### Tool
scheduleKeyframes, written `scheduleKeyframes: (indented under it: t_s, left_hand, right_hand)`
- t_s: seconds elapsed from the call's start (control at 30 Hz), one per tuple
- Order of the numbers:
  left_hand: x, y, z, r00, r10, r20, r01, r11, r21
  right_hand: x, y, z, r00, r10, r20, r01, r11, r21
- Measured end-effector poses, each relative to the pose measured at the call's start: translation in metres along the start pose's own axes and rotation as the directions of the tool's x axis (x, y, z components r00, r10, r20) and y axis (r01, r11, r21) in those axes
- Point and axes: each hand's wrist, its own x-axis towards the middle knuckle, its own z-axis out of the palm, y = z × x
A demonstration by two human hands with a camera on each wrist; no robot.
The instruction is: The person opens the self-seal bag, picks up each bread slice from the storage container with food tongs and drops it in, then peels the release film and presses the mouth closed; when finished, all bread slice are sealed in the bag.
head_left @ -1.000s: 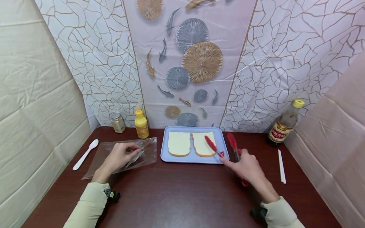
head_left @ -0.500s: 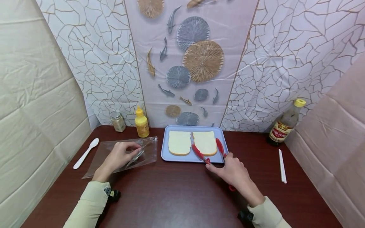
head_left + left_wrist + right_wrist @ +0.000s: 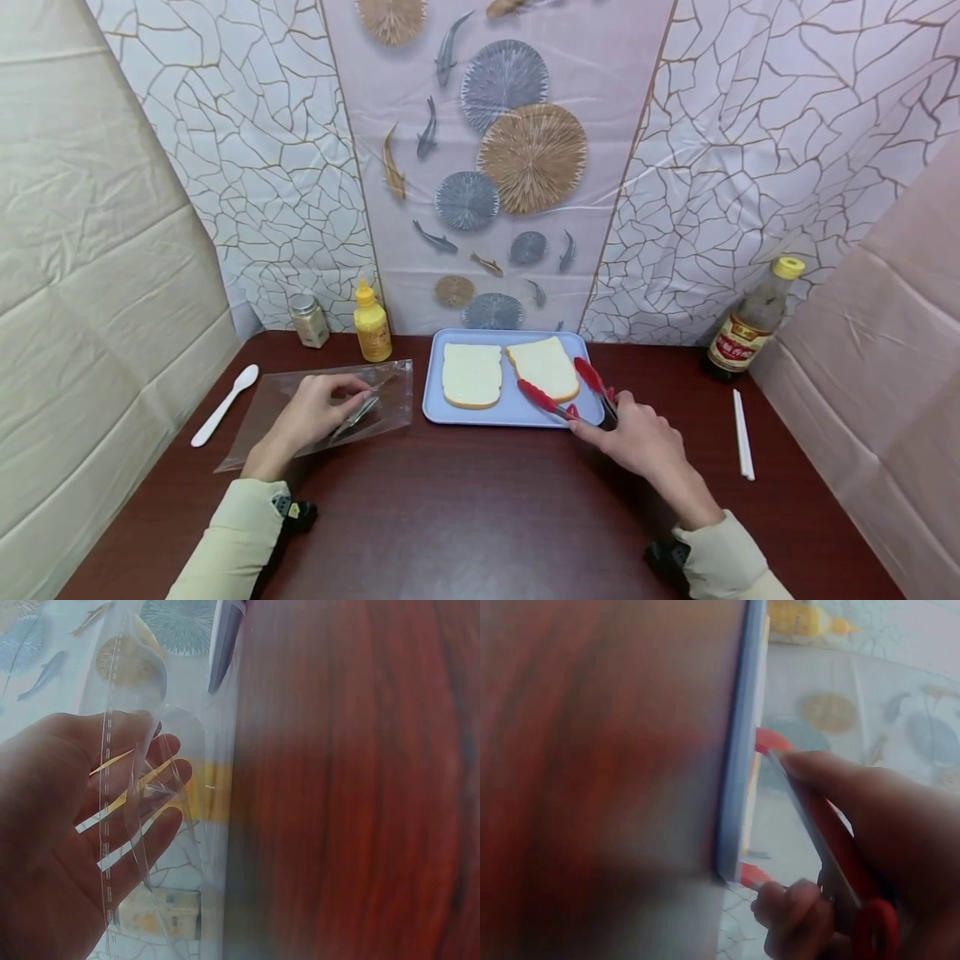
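My left hand (image 3: pixel 324 408) pinches a clear plastic bag (image 3: pixel 262 417) by its upper layer, lifting it a little. In the left wrist view the bag's film (image 3: pixel 180 750) stretches across the fingers. In my right hand (image 3: pixel 637 437) are red-tipped metal tongs (image 3: pixel 555 407), their arms spread apart. The tong tips straddle the lower part of the right bread slice (image 3: pixel 543 367), which lies askew on the light blue tray (image 3: pixel 510 418). Beside it the left bread slice (image 3: pixel 472 375) lies straight. From the right wrist, the tongs (image 3: pixel 817 817) reach in over the tray's edge (image 3: pixel 735 787).
A seasoning jar (image 3: pixel 309 322) and a yellow squeeze bottle (image 3: pixel 372 327) stand behind the bag. A white spoon (image 3: pixel 225 406) lies at the far left. On the right are white chopsticks (image 3: pixel 742 435) and a yellow-capped sauce bottle (image 3: pixel 746 325). Patterned cloth backs the table.
The tongs came left and down around the right slice, then moved slightly back right. That slice has turned counterclockwise, its lower end shifting right. My left hand stays still on the bag.
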Motion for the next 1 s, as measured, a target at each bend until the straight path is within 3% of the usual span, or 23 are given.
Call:
scheduleKeyframes:
  t_s: [0.57,1.0]
  left_hand:
    - [-0.001,-0.001,0.001,1.000,-0.001,0.015,0.001,1.000,-0.002]
    - [0.000,-0.001,0.001,1.000,0.015,0.000,-0.015,1.000,0.002]
  right_hand:
    - [0.018,0.027,0.004,0.981,-0.173,-0.093,0.185,0.972,0.144]
    - [0.029,0.048,0.006,0.964,-0.229,-0.132,0.254,0.941,0.225]
